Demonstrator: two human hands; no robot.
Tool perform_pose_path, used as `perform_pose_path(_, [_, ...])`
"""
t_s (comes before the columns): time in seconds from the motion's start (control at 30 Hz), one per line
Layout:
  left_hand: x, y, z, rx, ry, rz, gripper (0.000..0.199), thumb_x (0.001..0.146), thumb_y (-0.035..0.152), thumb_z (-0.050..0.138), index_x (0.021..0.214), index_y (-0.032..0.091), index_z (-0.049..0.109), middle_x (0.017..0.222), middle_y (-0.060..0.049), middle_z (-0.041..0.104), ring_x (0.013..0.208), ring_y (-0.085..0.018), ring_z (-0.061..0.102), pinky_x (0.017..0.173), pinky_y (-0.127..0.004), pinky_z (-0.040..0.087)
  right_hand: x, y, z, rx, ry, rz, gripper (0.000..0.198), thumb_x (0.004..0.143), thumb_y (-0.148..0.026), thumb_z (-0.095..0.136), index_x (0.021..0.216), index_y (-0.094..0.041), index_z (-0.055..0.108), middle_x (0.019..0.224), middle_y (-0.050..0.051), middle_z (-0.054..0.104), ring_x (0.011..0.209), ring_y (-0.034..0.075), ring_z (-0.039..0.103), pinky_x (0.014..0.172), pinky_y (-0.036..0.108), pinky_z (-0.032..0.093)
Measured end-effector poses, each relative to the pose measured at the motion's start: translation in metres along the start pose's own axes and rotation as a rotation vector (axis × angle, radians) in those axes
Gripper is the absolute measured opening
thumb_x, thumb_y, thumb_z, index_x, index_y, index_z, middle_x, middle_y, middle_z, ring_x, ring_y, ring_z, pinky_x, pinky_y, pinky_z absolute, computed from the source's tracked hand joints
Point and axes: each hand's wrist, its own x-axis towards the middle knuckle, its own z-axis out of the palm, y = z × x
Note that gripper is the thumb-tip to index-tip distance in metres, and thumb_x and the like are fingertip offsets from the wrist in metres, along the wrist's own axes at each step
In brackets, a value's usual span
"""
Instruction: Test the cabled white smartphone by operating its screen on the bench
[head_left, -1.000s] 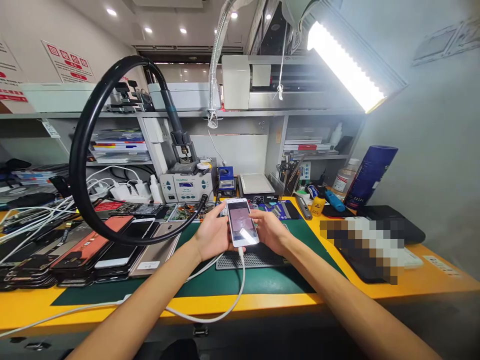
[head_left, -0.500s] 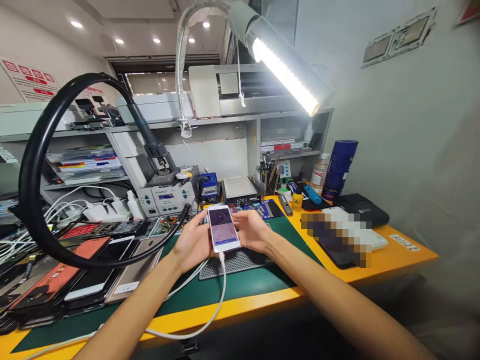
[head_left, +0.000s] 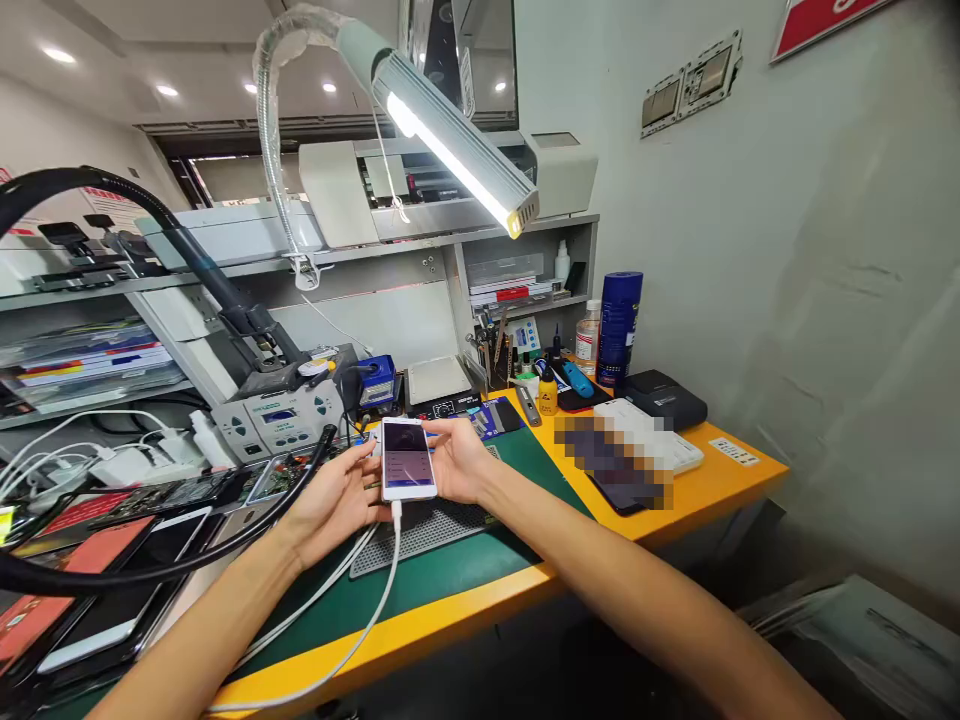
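Observation:
A white smartphone (head_left: 407, 465) with its screen lit is held upright in the middle of the head view. My right hand (head_left: 461, 460) grips its right side, thumb near the upper corner and the other fingers hidden behind. On the left, my left hand (head_left: 334, 505) has its fingers spread, their tips at the phone's left edge; whether they touch it I cannot tell. A white charging cable (head_left: 395, 560) is plugged into the phone's bottom end and hangs over the desk edge. Below the phone lies a grey perforated mat (head_left: 420, 540) on a green work mat (head_left: 457, 590).
Phones (head_left: 142, 570) lie at the left under a black flexible tube (head_left: 247, 545). A grey control unit (head_left: 277, 415), yellow bottle (head_left: 548, 392) and blue can (head_left: 619, 325) stand behind. A strip lamp (head_left: 465, 150) hangs overhead. A black phone (head_left: 619, 495) lies at right.
The view has turned right, so everything sits further left. My left hand has loosened at the phone's edge, its fingers more spread. My right hand has closed further around the right side.

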Motion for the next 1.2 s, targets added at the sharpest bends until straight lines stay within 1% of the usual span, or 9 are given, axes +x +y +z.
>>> perform_pose_path(0.1, [-0.011, 0.003, -0.001, 0.094, 0.071, 0.060, 0.025, 0.096, 0.032, 0.055, 0.102, 0.012, 0.069, 0.106, -0.015, 0.070, 0.079, -0.023, 0.069, 0.065, -0.037, 0.060, -0.005, 0.000, 0.004, 0.030, 0.005, -0.010, 0.017, 0.089, -0.028, 0.047, 0.093, -0.014, 0.056, 0.068, 0.006, 0.064, 0.059, 0.024, 0.067, 0.062, 0.046, 0.060])
perform_pose_path(0.2, [-0.032, 0.008, -0.012, 0.259, 0.256, 0.273, 0.029, 0.088, 0.033, 0.068, 0.108, 0.012, 0.070, 0.118, -0.015, 0.069, 0.090, -0.023, 0.068, 0.070, -0.033, 0.059, -0.008, 0.000, 0.007, 0.038, 0.058, -0.057, 0.022, 0.088, -0.030, 0.048, 0.095, -0.012, 0.058, 0.074, 0.010, 0.068, 0.063, 0.024, 0.068, 0.064, 0.044, 0.060])
perform_pose_path(0.33, [-0.080, 0.004, -0.041, 0.431, 0.474, 0.497, 0.039, 0.082, 0.041, 0.074, 0.110, 0.015, 0.071, 0.105, -0.010, 0.071, 0.084, -0.019, 0.063, 0.066, -0.026, 0.054, -0.008, 0.001, 0.006, 0.032, 0.086, -0.117, 0.022, 0.087, -0.031, 0.049, 0.097, -0.014, 0.058, 0.074, 0.009, 0.069, 0.064, 0.025, 0.069, 0.063, 0.044, 0.060])
perform_pose_path(0.5, [-0.151, -0.050, -0.063, 0.757, 0.868, 0.599, 0.024, 0.087, 0.043, 0.067, 0.094, 0.022, 0.074, 0.075, -0.003, 0.065, 0.069, -0.018, 0.057, 0.067, -0.027, 0.049, -0.008, 0.000, 0.005, 0.026, 0.168, -0.159, 0.022, 0.085, -0.034, 0.054, 0.099, -0.018, 0.057, 0.077, 0.009, 0.070, 0.066, 0.027, 0.069, 0.058, 0.044, 0.058])
perform_pose_path(0.57, [-0.168, -0.079, -0.063, 0.871, 0.988, 0.617, 0.017, 0.086, 0.040, 0.067, 0.090, 0.024, 0.073, 0.080, -0.004, 0.068, 0.077, -0.022, 0.060, 0.077, -0.031, 0.050, -0.009, 0.000, 0.005, 0.023, 0.164, -0.172, 0.024, 0.085, -0.035, 0.054, 0.102, -0.018, 0.058, 0.079, 0.009, 0.070, 0.068, 0.028, 0.070, 0.058, 0.043, 0.058])
perform_pose_path(0.63, [-0.175, -0.106, -0.064, 0.973, 0.996, 0.645, 0.011, 0.084, 0.036, 0.069, 0.085, 0.026, 0.072, 0.091, -0.006, 0.070, 0.090, -0.028, 0.061, 0.090, -0.037, 0.049, -0.008, 0.001, 0.005, 0.024, 0.154, -0.182, 0.026, 0.085, -0.036, 0.053, 0.103, -0.018, 0.059, 0.081, 0.010, 0.071, 0.069, 0.029, 0.070, 0.058, 0.044, 0.058])
perform_pose_path(0.77, [-0.172, -0.136, -0.072, 1.307, 0.952, 0.661, 0.024, 0.090, 0.031, 0.062, 0.112, 0.024, 0.070, 0.110, -0.011, 0.068, 0.110, -0.031, 0.057, 0.103, -0.045, 0.043, -0.005, 0.005, 0.006, 0.025, 0.126, -0.191, 0.027, 0.085, -0.037, 0.054, 0.104, -0.018, 0.060, 0.080, 0.011, 0.072, 0.068, 0.030, 0.071, 0.056, 0.043, 0.057])
perform_pose_path(0.97, [-0.162, -0.141, -0.078, 1.698, 0.974, 0.641, 0.039, 0.099, 0.032, 0.050, 0.132, 0.014, 0.063, 0.113, -0.014, 0.061, 0.106, -0.028, 0.056, 0.091, -0.044, 0.042, -0.003, 0.008, 0.009, 0.046, 0.149, -0.191, 0.031, 0.085, -0.040, 0.051, 0.105, -0.017, 0.058, 0.079, 0.013, 0.070, 0.070, 0.032, 0.071, 0.051, 0.044, 0.055])
perform_pose_path(1.2, [-0.156, -0.140, -0.080, 1.710, 0.934, 0.617, 0.044, 0.102, 0.034, 0.045, 0.138, 0.012, 0.057, 0.128, -0.015, 0.057, 0.118, -0.028, 0.051, 0.100, -0.044, 0.038, -0.004, 0.003, 0.011, 0.096, 0.103, -0.259, 0.037, 0.089, -0.045, 0.048, 0.111, -0.017, 0.056, 0.090, 0.015, 0.070, 0.080, 0.034, 0.071, 0.065, 0.056, 0.060])
